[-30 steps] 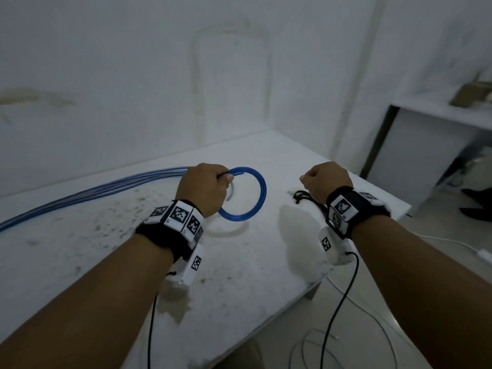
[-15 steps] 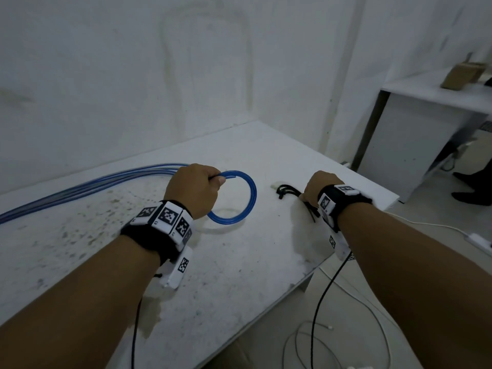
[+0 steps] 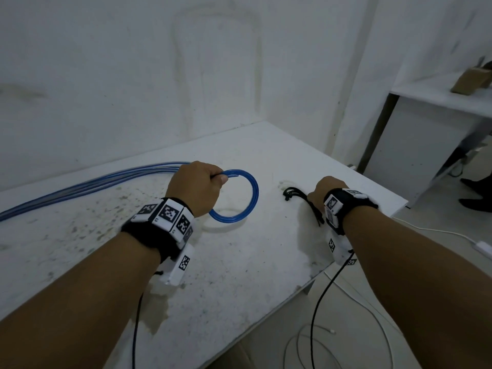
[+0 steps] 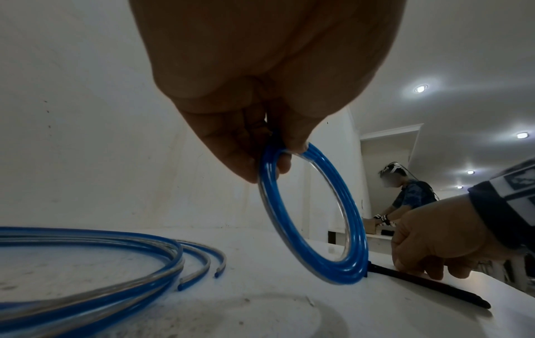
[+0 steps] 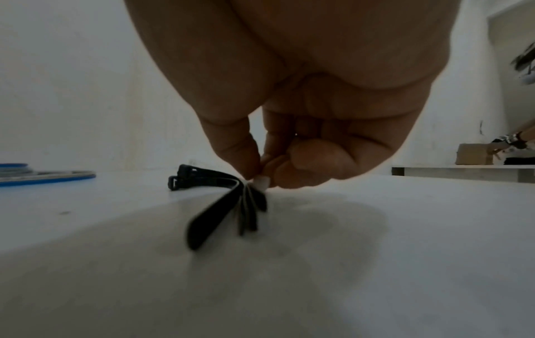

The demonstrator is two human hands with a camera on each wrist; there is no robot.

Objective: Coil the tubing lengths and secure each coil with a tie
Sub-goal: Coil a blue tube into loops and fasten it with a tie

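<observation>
While a blue tubing coil (image 3: 241,194) is gripped upright in the closed left hand (image 3: 195,186), black ties (image 5: 220,201) on the worktop (image 3: 239,262) are pinched beneath the right hand's (image 3: 320,194) fingertips (image 5: 254,164).

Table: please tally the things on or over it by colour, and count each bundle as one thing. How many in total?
Blue: 2, the tubing coil pinched in the left hand, and the loose tubing bundle.
Black: 1, the tie bundle pinched by the right hand.
Total: 3. Single strands and ties are too blurred to count.
</observation>
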